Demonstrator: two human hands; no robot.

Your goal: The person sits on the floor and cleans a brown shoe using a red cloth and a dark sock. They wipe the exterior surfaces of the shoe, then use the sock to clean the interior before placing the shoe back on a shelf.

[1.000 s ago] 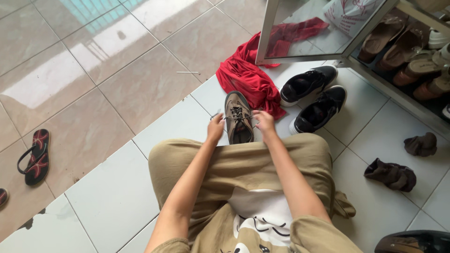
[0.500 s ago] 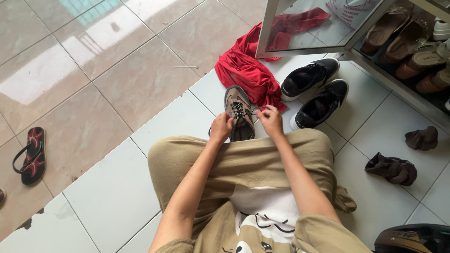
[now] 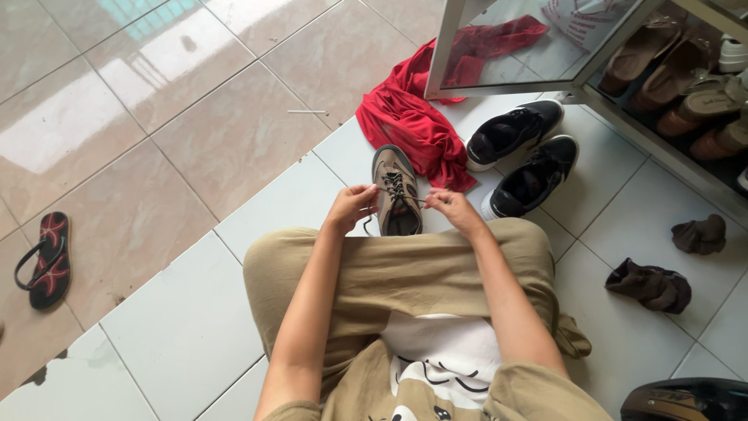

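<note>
The left hand point(image 3: 348, 207) and right hand point(image 3: 453, 209) each pinch a thin, limp lace end of the light, stiff-soled brown shoe point(image 3: 396, 191), fingers closed on it, best gripped near the eyelets.

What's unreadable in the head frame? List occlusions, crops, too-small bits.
- Brown shoe, head view: heel hidden behind the person's knees.
- Laces: too thin to tell knot state; each hand's grip on the ends is unclear, left hand, right hand.
- Dark object: cut by the bottom edge, kind unclear.
- Shoe rack: cropped by the right edge.
- Red cloth: partly behind the glass door.
</note>
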